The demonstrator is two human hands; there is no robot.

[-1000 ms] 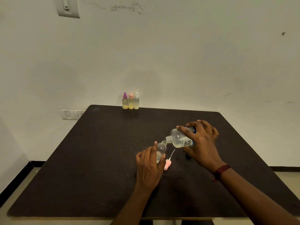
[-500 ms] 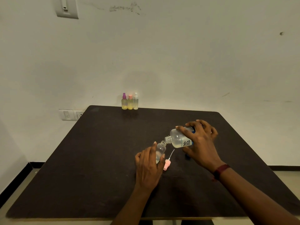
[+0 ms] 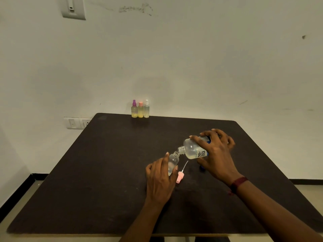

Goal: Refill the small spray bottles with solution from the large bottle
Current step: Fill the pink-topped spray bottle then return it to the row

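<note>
My left hand [image 3: 160, 179] grips a small clear spray bottle [image 3: 173, 162], uncapped and leaning right, its base on the dark table [image 3: 97, 172]. My right hand [image 3: 215, 154] holds the large clear bottle [image 3: 193, 151] tipped on its side, its open neck touching the small bottle's mouth. A little pale liquid lies in the large bottle. The pink spray cap [image 3: 180, 177] with its thin tube lies on the table just right of my left hand. A blue cap [image 3: 202, 168] peeks out under my right hand.
Three small spray bottles [image 3: 140, 110] with purple, pink and white tops stand together at the table's far edge against the wall. Wall sockets [image 3: 76, 123] sit left of the table. The floor drops off on both sides.
Both hands and both bottles hold almost the same pose; the large bottle stays tipped against the small bottle's mouth.
</note>
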